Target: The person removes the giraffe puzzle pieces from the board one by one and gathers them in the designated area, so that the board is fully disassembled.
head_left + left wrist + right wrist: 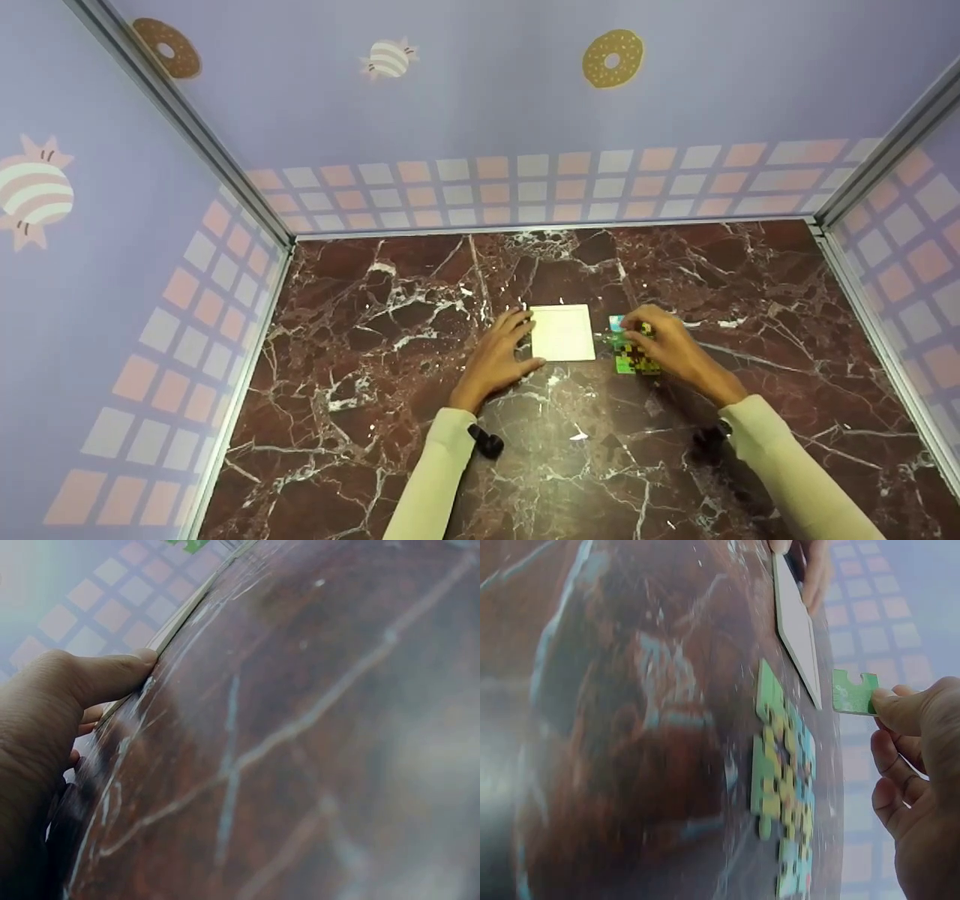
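A pale square puzzle tray (pixel 562 334) lies flat on the table, with a thin rim visible along its edge. My left hand (pixel 499 356) holds the tray's left end between the thumb at the near corner and the fingers at the far side. In the left wrist view the thumb (pixel 120 675) meets the tray's edge. Between thumb and forefinger, my right hand (pixel 922 727) pinches a green jigsaw piece (pixel 853 694) with a notch in its side. Below that hand lie several green, yellow and blue jigsaw pieces (pixel 769 772), partly covered by it in the head view.
The table (pixel 390 405) has a glossy dark red marbled top. Patterned lilac panels (pixel 480 112) stand at its back, left and right, joined by grey metal posts. Small black devices (pixel 487 442) are strapped at the wrists.
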`<action>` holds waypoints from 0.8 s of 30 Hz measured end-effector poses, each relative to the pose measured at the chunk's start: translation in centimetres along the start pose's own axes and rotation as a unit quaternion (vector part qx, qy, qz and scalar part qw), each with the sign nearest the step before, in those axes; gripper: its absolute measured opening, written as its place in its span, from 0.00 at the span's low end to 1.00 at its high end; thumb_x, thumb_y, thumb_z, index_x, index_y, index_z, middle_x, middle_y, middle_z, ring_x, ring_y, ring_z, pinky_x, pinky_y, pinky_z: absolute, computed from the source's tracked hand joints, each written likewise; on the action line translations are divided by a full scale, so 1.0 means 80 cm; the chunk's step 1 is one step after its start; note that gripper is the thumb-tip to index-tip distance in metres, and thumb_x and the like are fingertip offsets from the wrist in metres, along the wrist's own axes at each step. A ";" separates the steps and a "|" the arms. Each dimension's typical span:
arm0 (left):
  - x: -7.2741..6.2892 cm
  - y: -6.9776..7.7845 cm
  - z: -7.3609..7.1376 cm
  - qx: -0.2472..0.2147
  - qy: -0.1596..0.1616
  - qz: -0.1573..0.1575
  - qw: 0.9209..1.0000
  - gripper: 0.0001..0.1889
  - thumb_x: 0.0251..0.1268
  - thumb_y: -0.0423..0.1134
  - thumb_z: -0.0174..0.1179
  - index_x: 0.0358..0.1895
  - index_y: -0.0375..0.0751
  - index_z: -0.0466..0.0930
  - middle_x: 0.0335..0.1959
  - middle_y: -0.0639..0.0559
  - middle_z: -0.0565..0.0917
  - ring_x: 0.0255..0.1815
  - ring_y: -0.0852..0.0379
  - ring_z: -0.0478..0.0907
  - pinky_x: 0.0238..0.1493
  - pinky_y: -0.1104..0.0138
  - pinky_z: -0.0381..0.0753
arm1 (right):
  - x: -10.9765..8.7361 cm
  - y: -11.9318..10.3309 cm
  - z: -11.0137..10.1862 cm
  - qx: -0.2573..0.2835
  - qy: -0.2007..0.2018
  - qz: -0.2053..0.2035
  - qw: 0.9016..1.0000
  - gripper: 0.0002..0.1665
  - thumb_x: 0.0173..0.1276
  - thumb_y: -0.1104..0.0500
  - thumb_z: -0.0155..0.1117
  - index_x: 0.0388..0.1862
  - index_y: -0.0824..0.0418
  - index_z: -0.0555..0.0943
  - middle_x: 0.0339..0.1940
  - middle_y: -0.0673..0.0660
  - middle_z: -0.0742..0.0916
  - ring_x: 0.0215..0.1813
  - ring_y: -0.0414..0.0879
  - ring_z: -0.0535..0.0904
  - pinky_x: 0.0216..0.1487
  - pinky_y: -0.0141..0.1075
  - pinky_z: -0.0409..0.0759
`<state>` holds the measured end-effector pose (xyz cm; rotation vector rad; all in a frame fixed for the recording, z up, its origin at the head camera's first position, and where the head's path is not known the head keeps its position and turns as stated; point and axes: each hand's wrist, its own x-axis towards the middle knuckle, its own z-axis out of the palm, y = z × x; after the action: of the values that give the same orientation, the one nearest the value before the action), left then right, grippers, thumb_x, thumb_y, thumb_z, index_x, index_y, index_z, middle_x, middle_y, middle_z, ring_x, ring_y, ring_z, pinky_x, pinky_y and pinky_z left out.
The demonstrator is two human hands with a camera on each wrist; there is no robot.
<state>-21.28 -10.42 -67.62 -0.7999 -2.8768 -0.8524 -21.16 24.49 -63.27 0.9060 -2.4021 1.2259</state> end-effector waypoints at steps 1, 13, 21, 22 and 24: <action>0.000 0.000 0.000 0.000 0.000 0.000 1.000 0.43 0.69 0.61 0.74 0.80 0.41 0.76 0.84 0.50 0.71 0.88 0.46 0.59 0.86 0.49 0.66 | -0.002 0.001 -0.004 0.003 0.004 0.004 1.000 0.14 0.59 0.79 0.78 0.42 0.69 0.88 0.40 0.60 0.90 0.41 0.52 0.86 0.47 0.29 0.83; 0.000 -0.001 -0.001 -0.003 -0.003 -0.007 1.000 0.43 0.69 0.60 0.73 0.81 0.41 0.75 0.85 0.50 0.70 0.89 0.46 0.58 0.85 0.48 0.66 | -0.039 0.009 -0.043 -0.007 0.021 0.061 0.998 0.13 0.61 0.80 0.77 0.43 0.70 0.89 0.38 0.60 0.91 0.38 0.40 0.82 0.41 0.19 0.78; 0.000 0.001 -0.002 0.002 0.000 0.005 1.000 0.43 0.69 0.62 0.73 0.80 0.39 0.76 0.84 0.48 0.71 0.88 0.44 0.60 0.86 0.48 0.65 | -0.063 0.010 -0.057 -0.020 0.027 0.080 0.996 0.14 0.59 0.81 0.78 0.42 0.69 0.90 0.37 0.59 0.91 0.38 0.36 0.82 0.42 0.19 0.77; 0.000 0.001 -0.002 0.002 0.001 0.007 1.000 0.43 0.69 0.62 0.73 0.79 0.39 0.76 0.84 0.48 0.71 0.88 0.43 0.60 0.86 0.48 0.65 | -0.065 0.010 -0.058 -0.021 0.026 0.083 0.996 0.14 0.59 0.81 0.78 0.42 0.69 0.90 0.38 0.59 0.91 0.39 0.36 0.83 0.43 0.19 0.78; 0.000 0.000 -0.001 0.003 0.002 0.007 1.000 0.43 0.69 0.63 0.72 0.79 0.39 0.77 0.84 0.48 0.72 0.88 0.43 0.60 0.86 0.48 0.65 | -0.070 0.010 -0.059 -0.019 0.024 0.088 0.996 0.14 0.60 0.81 0.78 0.42 0.69 0.90 0.40 0.59 0.92 0.42 0.36 0.84 0.46 0.19 0.80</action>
<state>-21.27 -10.50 -67.55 -0.8152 -2.8662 -0.8421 -17.54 30.90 -63.81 0.6591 -2.5016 1.2420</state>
